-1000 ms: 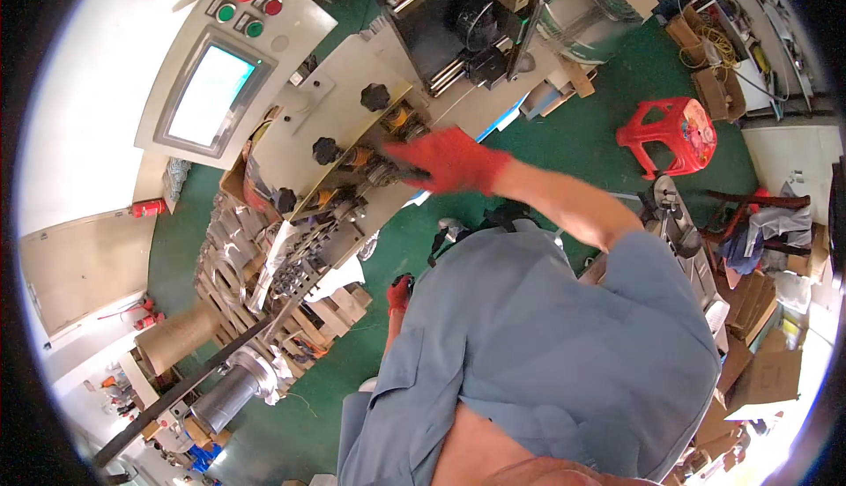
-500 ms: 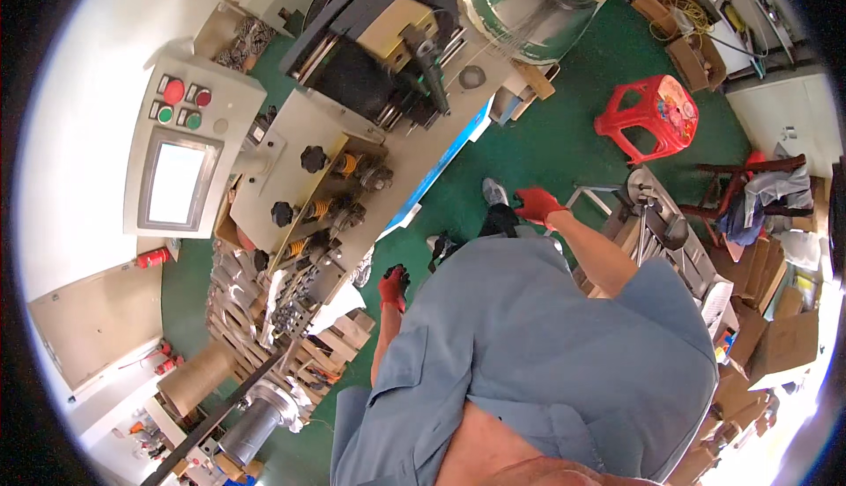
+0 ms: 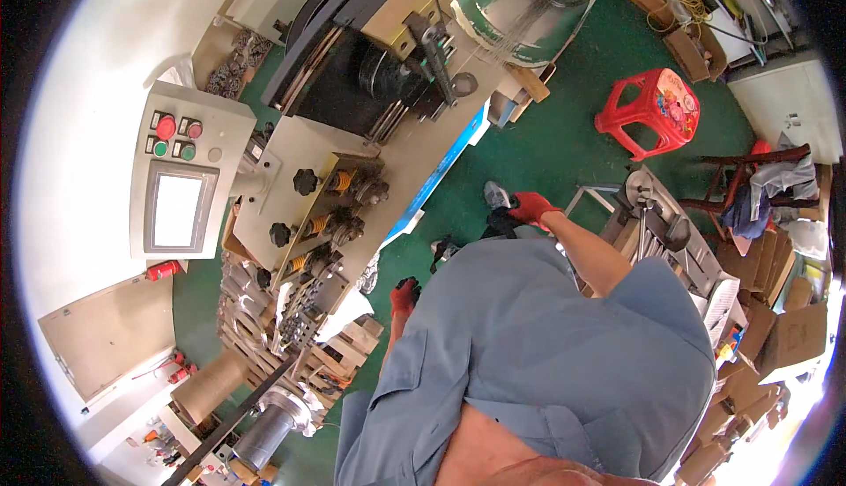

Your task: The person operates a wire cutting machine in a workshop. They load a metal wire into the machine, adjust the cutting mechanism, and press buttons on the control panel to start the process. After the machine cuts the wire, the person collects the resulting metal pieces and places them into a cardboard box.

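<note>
Both my hands wear red gloves with dark patches and hang beside my grey shirt. My left hand (image 3: pixel 404 296) is low at my left side, its fingers loosely bent and holding nothing that I can see. Nearest to it are the near end of a long machine (image 3: pixel 352 257) and a white sheet (image 3: pixel 345 312). My right hand (image 3: pixel 531 208) hangs in front of my right hip above my shoe (image 3: pixel 495 194). Its fingers are loosely extended, partly foreshortened, and no object shows in them. Neither hand touches the machine.
A control panel (image 3: pixel 181 178) with a lit screen and buttons stands left of the machine. A red plastic stool (image 3: pixel 650 114) is ahead right on the green floor. Beside my right arm is a metal bench (image 3: pixel 683 257). Cardboard boxes (image 3: pixel 793 341) pile up at the right; wooden pallets (image 3: pixel 352 345) lie left.
My left hand has shifted slightly right and my right hand's spread fingers have drawn closer together. The machine's black upper part appears farther left in the view.
</note>
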